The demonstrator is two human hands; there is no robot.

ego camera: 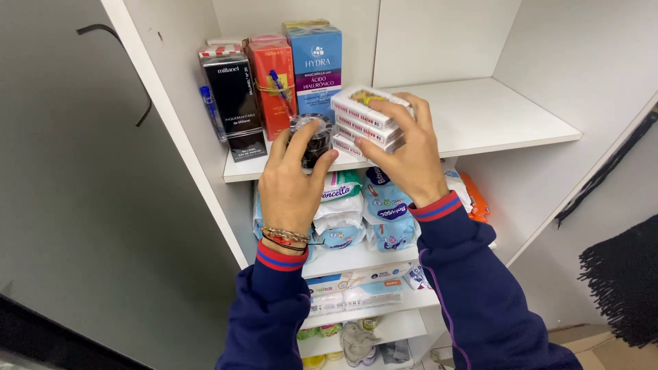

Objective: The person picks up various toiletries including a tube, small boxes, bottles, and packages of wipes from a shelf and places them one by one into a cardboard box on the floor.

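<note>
My left hand (291,181) grips a small dark round jar with a clear lid (310,140) at the front edge of the upper white shelf (493,116). My right hand (404,154) holds a stack of three small white and red boxes (363,120) just to the right of the jar, over the same shelf edge. Both arms wear dark blue sleeves with red cuffs. A beaded bracelet sits on the left wrist.
At the back left of the upper shelf stand a black box (233,92), a red box (273,85) and a taller blue box (317,65). A blue pen-like tube (212,113) leans beside them. Soft blue and white packs (384,212) and an orange pack (474,197) fill the shelf below.
</note>
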